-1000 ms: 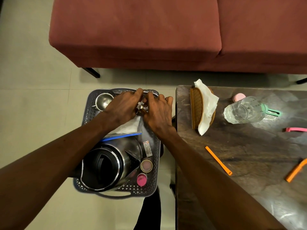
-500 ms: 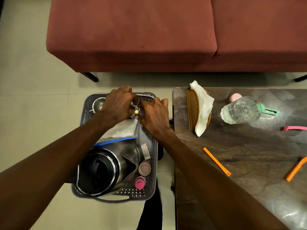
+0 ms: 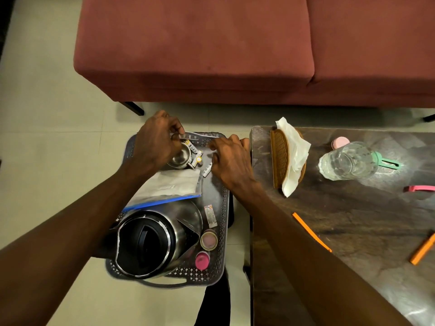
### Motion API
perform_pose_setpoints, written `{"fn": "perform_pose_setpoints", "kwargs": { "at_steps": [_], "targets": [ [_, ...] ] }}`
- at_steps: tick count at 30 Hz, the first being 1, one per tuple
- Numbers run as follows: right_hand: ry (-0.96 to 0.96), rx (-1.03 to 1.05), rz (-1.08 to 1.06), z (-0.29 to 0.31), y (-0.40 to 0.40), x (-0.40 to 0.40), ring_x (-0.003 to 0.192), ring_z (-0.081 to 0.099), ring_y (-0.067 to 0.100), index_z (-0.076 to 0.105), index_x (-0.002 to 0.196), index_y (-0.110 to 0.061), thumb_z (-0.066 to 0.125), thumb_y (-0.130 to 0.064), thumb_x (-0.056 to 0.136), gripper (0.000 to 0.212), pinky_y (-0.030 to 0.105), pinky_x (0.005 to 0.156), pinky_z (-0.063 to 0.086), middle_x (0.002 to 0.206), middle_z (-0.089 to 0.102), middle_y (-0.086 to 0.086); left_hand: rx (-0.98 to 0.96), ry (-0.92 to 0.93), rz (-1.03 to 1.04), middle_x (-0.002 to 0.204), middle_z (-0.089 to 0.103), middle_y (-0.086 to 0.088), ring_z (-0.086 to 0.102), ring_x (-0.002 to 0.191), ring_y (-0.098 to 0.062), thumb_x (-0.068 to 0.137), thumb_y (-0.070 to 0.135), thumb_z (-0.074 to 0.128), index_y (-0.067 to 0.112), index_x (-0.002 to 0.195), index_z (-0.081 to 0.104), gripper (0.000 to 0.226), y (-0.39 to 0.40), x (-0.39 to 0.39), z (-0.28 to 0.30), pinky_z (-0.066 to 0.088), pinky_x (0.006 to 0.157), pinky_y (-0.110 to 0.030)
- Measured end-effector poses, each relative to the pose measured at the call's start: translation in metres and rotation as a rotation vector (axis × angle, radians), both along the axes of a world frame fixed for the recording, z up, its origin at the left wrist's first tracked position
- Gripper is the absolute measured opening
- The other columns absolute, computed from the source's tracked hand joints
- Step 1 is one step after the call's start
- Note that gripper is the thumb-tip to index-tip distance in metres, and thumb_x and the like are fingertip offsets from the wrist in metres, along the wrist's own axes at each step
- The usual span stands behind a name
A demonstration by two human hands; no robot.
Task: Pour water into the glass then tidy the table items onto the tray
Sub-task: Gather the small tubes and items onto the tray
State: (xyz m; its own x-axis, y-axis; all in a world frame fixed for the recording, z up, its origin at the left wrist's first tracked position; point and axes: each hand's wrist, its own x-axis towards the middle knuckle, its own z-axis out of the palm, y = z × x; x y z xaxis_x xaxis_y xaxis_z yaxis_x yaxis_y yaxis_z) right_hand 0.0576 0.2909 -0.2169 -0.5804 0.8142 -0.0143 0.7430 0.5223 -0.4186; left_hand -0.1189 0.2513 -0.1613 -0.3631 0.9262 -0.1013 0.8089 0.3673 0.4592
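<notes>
A: Head view, both hands over the tray at nine o'clock of the table. Left hand pinching a small strip above the steel cup

B: Right hand curled over loose batteries, grasp unclear; probably gathering them. Glass of water waiting at three o'clock, not yet tidied

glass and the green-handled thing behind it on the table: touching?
Cannot tell. In the head view the glass overlaps the base of the green-handled item, so its rim hides where they would meet; no gap or contact shows plainly.
</notes>
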Motion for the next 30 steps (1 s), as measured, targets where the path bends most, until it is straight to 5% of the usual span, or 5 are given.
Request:
{"fn": "perform_pose_setpoints", "kwargs": {
  "at_steps": [5, 12, 26, 30],
  "targets": [
    [-0.044, 0.147, 0.207, 0.005, 0.014, -0.009, 0.098, 0.053, 0.020, 0.071, 0.106, -0.021, 0.068, -0.019, 0.087, 0.019, 0.033, 0.079, 0.021, 0.101, 0.075, -0.002, 0.043, -0.047, 0.089, 0.095, 0.063, -0.009, 0.060, 0.086, -0.023, 0.075, -0.001, 0.068, 0.011, 0.085, 0.072, 0.016, -0.006, 0.000, 0.000, 0.047, 0.072, -0.032],
    [-0.253, 0.457, 0.588, -0.001, 0.025, -0.021, 0.098, 0.056, 0.026, 0.072, 0.084, -0.011, 0.051, -0.019, 0.088, 0.023, 0.039, 0.082, 0.030, 0.100, 0.063, 0.007, -0.122, -0.012, 0.125, 0.109, 0.059, -0.010, 0.058, 0.094, -0.026, 0.078, 0.011, 0.073, 0.015, 0.106, 0.069, 0.028, -0.014, 0.004, 0.001, 0.040, 0.071, -0.030],
    [-0.458, 0.530, 0.787, -0.005, 0.030, -0.034, 0.090, 0.054, 0.025, 0.070, 0.079, -0.014, 0.066, -0.017, 0.084, 0.006, 0.039, 0.087, 0.041, 0.085, 0.064, 0.005, -0.129, 0.088, 0.079, 0.115, 0.060, -0.011, 0.062, 0.093, -0.028, 0.090, 0.019, 0.062, 0.012, 0.112, 0.069, 0.024, -0.012, 0.005, -0.006, 0.047, 0.075, -0.034],
    [-0.471, 0.532, 0.779, -0.004, 0.031, -0.035, 0.087, 0.055, 0.025, 0.069, 0.077, -0.014, 0.067, -0.019, 0.083, 0.008, 0.038, 0.084, 0.041, 0.081, 0.064, 0.003, -0.151, 0.130, 0.027, 0.103, 0.067, -0.011, 0.058, 0.078, -0.024, 0.090, 0.022, 0.058, 0.013, 0.106, 0.072, 0.023, -0.006, 0.004, -0.009, 0.048, 0.070, -0.033]
  ]
}}
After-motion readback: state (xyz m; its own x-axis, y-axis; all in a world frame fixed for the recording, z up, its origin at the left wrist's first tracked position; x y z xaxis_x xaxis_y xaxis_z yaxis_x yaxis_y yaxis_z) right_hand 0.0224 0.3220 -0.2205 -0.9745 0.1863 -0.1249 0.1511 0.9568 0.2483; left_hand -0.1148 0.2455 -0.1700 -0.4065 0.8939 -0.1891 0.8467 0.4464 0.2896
